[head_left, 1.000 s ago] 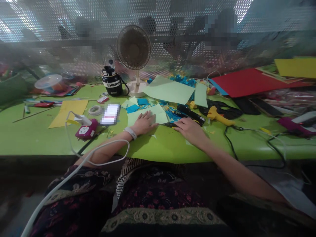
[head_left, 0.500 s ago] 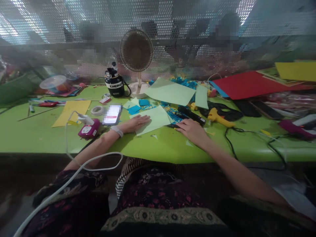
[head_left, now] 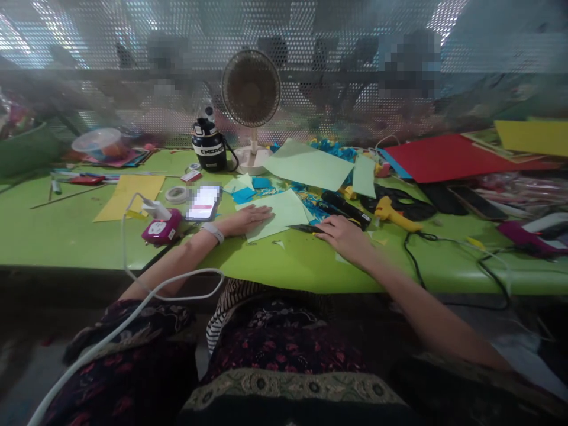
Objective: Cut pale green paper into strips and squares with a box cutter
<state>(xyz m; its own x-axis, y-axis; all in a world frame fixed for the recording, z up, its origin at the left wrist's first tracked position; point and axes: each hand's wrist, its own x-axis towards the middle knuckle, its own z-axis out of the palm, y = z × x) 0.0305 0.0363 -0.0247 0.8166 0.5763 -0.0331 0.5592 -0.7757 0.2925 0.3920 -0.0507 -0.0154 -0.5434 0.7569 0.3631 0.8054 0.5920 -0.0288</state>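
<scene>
Left fingers (head_left: 261, 215) on green paper (head_left: 287, 210), fan (head_left: 251, 89) behind

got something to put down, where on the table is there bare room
Most room: green tabletop, front left, between yellow paper, purple adapter and front edge. A narrower strip, dotted with scraps, lies between the pale green paper and that edge. Crowded: beyond the right hand, with blue scraps and a glue gun.

At the far side, left of centre, the dark bottle (head_left: 209, 161) reads "ENERG" on its white band (head_left: 212, 150); the purple adapter's (head_left: 161, 231) label (head_left: 172, 233) is too small to read.
</scene>
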